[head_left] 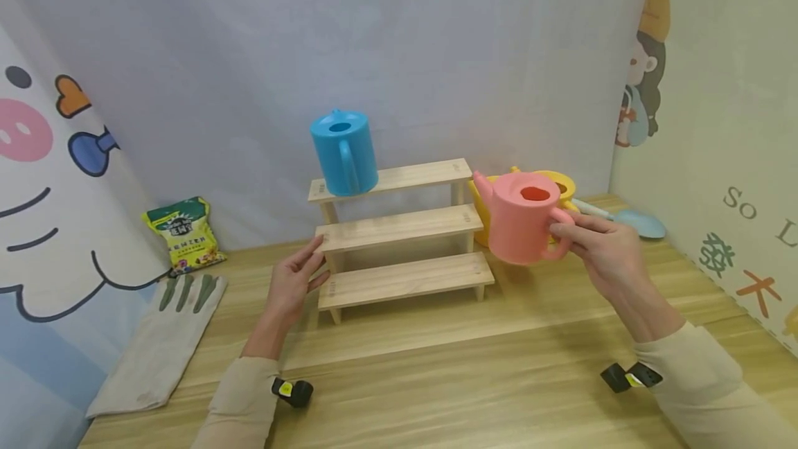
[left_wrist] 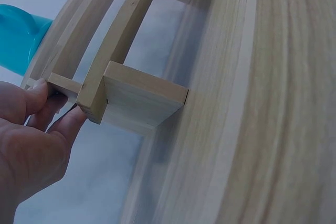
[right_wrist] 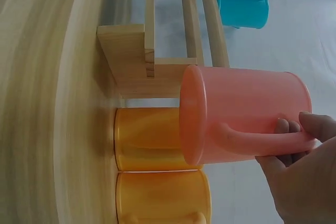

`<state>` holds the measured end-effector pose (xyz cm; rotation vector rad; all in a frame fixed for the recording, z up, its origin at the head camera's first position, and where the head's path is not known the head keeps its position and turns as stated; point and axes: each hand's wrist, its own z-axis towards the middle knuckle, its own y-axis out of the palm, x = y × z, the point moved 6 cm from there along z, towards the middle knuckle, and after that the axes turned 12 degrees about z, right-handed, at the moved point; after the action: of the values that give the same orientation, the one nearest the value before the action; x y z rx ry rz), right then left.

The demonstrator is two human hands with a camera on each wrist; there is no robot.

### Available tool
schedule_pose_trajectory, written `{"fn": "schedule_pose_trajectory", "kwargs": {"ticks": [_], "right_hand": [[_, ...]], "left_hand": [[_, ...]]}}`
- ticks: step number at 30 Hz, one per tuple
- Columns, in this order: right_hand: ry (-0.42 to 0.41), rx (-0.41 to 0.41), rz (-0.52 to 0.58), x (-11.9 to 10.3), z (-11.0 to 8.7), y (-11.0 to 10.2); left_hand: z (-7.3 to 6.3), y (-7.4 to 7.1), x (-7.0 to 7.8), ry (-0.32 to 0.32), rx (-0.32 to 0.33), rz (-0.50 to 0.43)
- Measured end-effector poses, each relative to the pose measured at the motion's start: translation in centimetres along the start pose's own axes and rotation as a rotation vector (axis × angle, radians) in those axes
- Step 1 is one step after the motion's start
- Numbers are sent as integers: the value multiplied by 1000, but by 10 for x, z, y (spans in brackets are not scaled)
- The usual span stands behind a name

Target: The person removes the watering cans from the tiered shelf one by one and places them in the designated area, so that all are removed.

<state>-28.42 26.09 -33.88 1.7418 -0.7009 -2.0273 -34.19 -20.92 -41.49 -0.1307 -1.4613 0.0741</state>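
Left sleeve [head_left: 240,400]: cream-beige, long, loose, fabric softly creased, plain cuff ending near wrist. Right sleeve [head_left: 698,373]: same cream-beige cloth, full through forearm, with folds behind cuff. Left wrist camera [head_left: 302,394]: small, black, rounded, mounted over sleeve; flat black piece alongside carries bright yellow-green label [head_left: 286,389]. Right wrist camera [head_left: 616,377]: black, compact, blocky; adjoining flat black mount [head_left: 647,373] with yellow-green patch [head_left: 633,380] between. Left hand [head_left: 291,284] and right hand [head_left: 605,249] both bare.

Pink watering can [head_left: 517,231] held off the counter [head_left: 449,386], beside a pale wooden three-tier stand [head_left: 405,226]
The can is nearly upright, spout towards the stand; the stand's tiers rise like steps towards the back.
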Motion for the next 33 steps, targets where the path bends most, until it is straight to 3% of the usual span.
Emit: {"fn": "schedule_pose_trajectory", "kwargs": {"ticks": [12, 20, 33], "right_hand": [[9, 8, -107, 9, -6, -15], [63, -47, -114, 21, -4, -16], [116, 21, -153, 35, -3, -24]], "left_hand": [[0, 0, 1, -1, 4, 17], [0, 0, 0, -14, 14, 16], [0, 0, 1, -8, 11, 4]]}}
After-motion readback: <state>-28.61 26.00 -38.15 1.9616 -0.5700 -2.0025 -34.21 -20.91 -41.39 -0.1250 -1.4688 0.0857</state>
